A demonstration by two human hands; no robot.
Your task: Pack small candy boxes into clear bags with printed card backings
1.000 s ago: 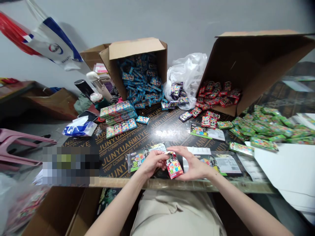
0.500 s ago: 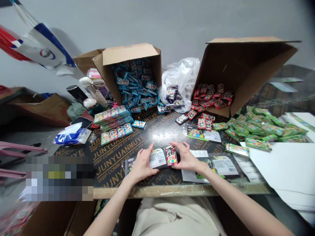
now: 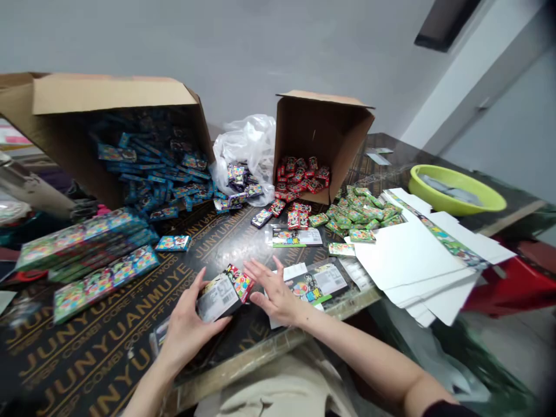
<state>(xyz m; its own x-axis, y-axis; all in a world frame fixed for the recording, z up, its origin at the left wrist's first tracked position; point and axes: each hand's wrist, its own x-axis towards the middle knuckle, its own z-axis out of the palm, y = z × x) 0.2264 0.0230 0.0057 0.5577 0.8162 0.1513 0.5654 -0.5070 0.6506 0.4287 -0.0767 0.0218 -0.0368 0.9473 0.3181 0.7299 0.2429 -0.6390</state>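
Plywood table (image 3: 204, 234) with printed lettering; two cardboard cartons lie on their sides toward its far edge, the blue-box carton (image 3: 117, 92) left, the red-box carton (image 3: 347, 124) right.

Both hands work close to the near edge. Left hand (image 3: 186, 321): thumb and fingers spread in a wide C, thumb by the near side of a white-labelled black packet (image 3: 218, 296), fingers round its far side — cannot tell whether they press. Right hand (image 3: 273, 292): palm down, fingers loosely extended and parted, pinching nothing, tips at the right side of a red cartoon-print box (image 3: 240, 281).

The box lies between the hands, askew at the packet's right end, just beyond the left thumb tip. A second black packet (image 3: 332, 280) lies beyond the right wrist, along the near edge.

Against half a second ago: box stood straighter, between right thumb and fingers; now those fingers are flatter, the left hand sits closer round the packet. View has swung right — a yellow-green basin (image 3: 460, 191) shows toward the right end.
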